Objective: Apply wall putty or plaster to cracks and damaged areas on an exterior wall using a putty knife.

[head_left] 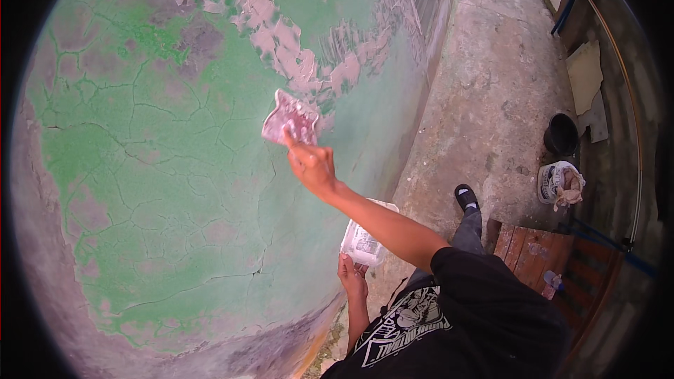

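Observation:
My right hand (312, 168) reaches up to the wall and grips a flat putty spreader (295, 121), its face smeared with pinkish-white paste. An index finger lies along the spreader's back. Against the cracked green wall (189, 189), the tool sits just below a band of fresh, rough putty (288, 52). Lower down, close to my body, my left hand (353, 277) holds a white plastic container (347, 241) by its near side. White residue coats the inside of the container. Part of it is hidden behind my right forearm.
A concrete path (491, 91) runs along the wall on the right. Beside it stand a black bucket (561, 135) and a white pail (551, 184) with crumpled material on top. A wooden bench (523, 247) is at lower right, with a small bottle (553, 281) on it.

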{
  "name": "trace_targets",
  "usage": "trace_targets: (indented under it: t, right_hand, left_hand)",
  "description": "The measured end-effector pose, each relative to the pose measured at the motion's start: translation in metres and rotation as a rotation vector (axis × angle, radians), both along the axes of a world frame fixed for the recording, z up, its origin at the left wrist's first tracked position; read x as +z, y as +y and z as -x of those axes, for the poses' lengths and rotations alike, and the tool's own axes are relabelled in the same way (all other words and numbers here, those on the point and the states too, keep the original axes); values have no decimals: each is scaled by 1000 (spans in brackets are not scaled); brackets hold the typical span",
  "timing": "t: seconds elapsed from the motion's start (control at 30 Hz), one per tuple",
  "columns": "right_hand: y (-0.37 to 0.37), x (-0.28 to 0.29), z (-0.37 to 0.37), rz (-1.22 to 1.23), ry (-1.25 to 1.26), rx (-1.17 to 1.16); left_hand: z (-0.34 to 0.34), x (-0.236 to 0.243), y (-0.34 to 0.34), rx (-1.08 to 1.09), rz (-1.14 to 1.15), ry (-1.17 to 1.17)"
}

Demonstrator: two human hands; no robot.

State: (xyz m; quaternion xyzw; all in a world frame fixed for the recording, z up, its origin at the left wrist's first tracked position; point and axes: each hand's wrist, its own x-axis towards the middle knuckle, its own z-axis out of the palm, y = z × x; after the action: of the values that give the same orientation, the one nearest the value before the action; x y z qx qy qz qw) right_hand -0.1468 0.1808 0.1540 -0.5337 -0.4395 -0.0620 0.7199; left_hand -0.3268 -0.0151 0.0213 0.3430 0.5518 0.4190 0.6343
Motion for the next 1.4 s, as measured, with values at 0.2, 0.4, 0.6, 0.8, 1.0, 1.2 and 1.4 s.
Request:
trace_targets:
  t: [0.2,0.4,0.6,0.8,1.0,1.2,1.4]
  right_hand:
    - [-26,-6,0,-34,-29,58]
    - [-41,-13,-27,58,49,-93]
    - [-22,-17,1,122,82,51]
    - [-53,-14,0,65,232,188]
    - [-51,-30,-44,302,438,52]
    - [-15,-60,-12,78,294,56]
    - [-43,-39,29,190,208,194]
  left_hand:
    - [-3,-5,7,-62,-3,-25]
    - [-5,-6,16,-114,43,3]
    - [-26,-11,48,-62,-12,-138]
    - [-30,-10,66,-126,-43,-164]
    - [-39,2,58,-90,-49,-189]
    - [-28,-4,51,-55,-55,-174]
    - [-22,-11,51,-29,-52,-173]
